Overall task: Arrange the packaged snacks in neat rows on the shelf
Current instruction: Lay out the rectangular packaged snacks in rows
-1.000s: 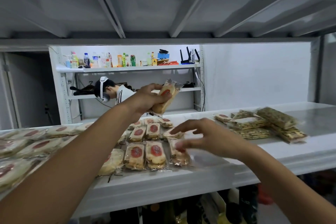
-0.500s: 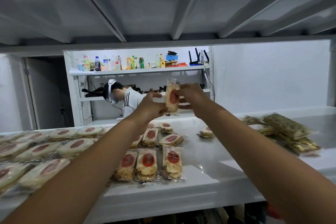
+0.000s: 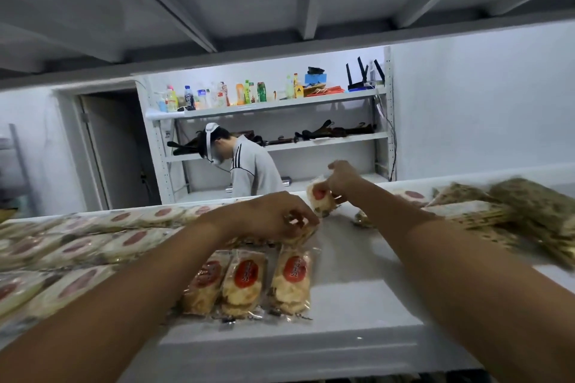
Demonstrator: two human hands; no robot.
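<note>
The shelf (image 3: 357, 289) is white, shading to pale grey on the ribbed deck above it. The snack packs (image 3: 245, 277) are clear wrappers over pale golden crackers, each with a round red label bearing dark characters. To the right, the speckled packs (image 3: 525, 199) are olive green and brown. Behind, a person's top (image 3: 255, 171) is light grey with black shoulder stripes. The bottles (image 3: 249, 92) show green, orange and blue, and the router (image 3: 362, 74) is black.
</note>
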